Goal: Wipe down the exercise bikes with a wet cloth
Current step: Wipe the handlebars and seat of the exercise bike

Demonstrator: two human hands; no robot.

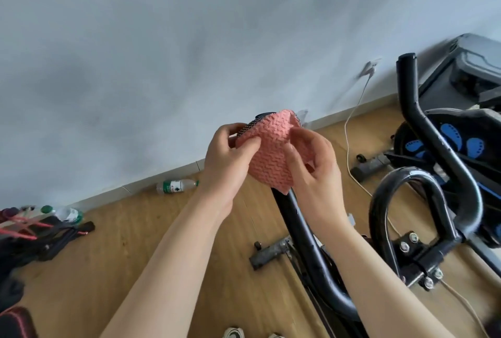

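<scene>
over the handlebar end (259,118), pink cloth (271,160) pinched between left hand (227,157) and right hand (314,164)

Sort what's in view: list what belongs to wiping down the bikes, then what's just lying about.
Job:
pink cloth, held by left hand and right hand
near bike's handlebar
second bike

Lying about:
plastic bottle by the wall
white cable
straps and bags
</scene>
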